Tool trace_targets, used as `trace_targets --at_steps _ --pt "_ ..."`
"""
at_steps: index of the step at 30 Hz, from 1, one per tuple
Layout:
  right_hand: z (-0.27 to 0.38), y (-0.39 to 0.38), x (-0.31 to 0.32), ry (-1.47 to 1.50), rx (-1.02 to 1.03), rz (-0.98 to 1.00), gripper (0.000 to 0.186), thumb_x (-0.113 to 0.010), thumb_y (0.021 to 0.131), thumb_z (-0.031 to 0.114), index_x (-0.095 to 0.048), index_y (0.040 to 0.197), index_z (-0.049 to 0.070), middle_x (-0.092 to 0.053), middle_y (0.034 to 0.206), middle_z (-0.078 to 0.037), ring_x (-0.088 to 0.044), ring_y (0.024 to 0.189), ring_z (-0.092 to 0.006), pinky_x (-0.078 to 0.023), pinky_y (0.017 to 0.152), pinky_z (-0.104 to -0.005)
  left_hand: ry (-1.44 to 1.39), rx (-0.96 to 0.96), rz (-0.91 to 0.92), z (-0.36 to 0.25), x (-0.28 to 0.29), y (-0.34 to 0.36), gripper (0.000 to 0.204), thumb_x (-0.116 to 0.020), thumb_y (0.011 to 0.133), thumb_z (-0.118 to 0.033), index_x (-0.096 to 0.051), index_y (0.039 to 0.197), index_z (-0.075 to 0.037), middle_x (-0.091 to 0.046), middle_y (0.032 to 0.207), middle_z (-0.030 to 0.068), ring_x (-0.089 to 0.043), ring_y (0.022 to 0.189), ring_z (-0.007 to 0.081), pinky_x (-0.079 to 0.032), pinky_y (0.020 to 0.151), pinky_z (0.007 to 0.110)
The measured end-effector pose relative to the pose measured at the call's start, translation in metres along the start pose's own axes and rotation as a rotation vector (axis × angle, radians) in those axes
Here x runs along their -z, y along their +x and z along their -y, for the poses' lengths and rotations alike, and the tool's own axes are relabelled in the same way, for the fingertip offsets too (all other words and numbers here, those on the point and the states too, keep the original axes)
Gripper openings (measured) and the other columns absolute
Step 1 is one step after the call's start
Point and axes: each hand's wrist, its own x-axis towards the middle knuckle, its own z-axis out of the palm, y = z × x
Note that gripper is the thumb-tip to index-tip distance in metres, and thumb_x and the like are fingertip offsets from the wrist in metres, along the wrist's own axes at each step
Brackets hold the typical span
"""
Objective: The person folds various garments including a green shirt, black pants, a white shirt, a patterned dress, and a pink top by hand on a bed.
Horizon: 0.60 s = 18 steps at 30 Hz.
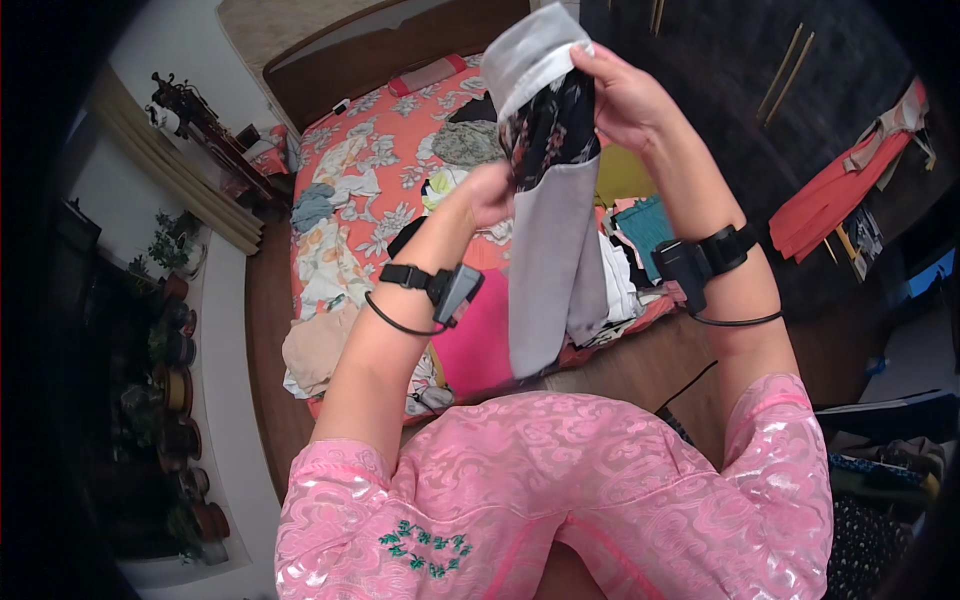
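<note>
Lifted in front of me is a grey garment (552, 265) with a black floral panel and a pale grey band at the top; I cannot tell its exact kind. Its long grey parts hang down over the near edge of the bed. My right hand (630, 100) pinches the band's right side between thumb and fingers. Lower down, my left hand (490, 195) is closed at the left edge of the floral panel, its fingertips partly hidden behind the cloth. A bright pink cloth (470, 335) lies on the bed behind the hanging garment.
The bed (385, 150) has a coral floral sheet with scattered clothes. Folded clothes (640, 235) lie on its right side, a beige cloth (315, 350) at its near left corner. Dark wardrobe doors (720, 60) stand at right, with coral clothing (840, 190) hanging there. Potted plants (180, 390) line the left.
</note>
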Motion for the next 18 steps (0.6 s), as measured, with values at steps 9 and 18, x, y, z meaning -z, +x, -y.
trace_targets --at_steps 9,18 --pt "0.023 -0.065 0.04 -0.234 0.087 0.004 0.039 -0.054 0.091 0.025 -0.048 0.123 0.002 -0.058 0.115 -0.005 -0.056 0.105 -0.0135 -0.043 0.092 -0.03 0.065 -0.087 0.232 0.006 0.0 0.032 0.042 -0.033 0.097 -0.021 -0.035 0.135 -0.004 -0.046 0.132 0.0091 -0.048 0.118 0.0224 -0.034 0.103 0.038" --pt "-0.08 -0.209 0.151 -0.408 -0.315 -0.503 0.033 -0.055 0.09 0.017 -0.051 0.119 0.001 -0.058 0.113 -0.005 -0.052 0.103 -0.0116 -0.038 0.092 -0.0263 0.255 0.052 -0.06 0.136 0.063 0.034 0.027 -0.048 0.092 -0.02 -0.057 0.112 -0.003 -0.061 0.106 0.0041 -0.057 0.093 0.0133 -0.044 0.082 0.028"
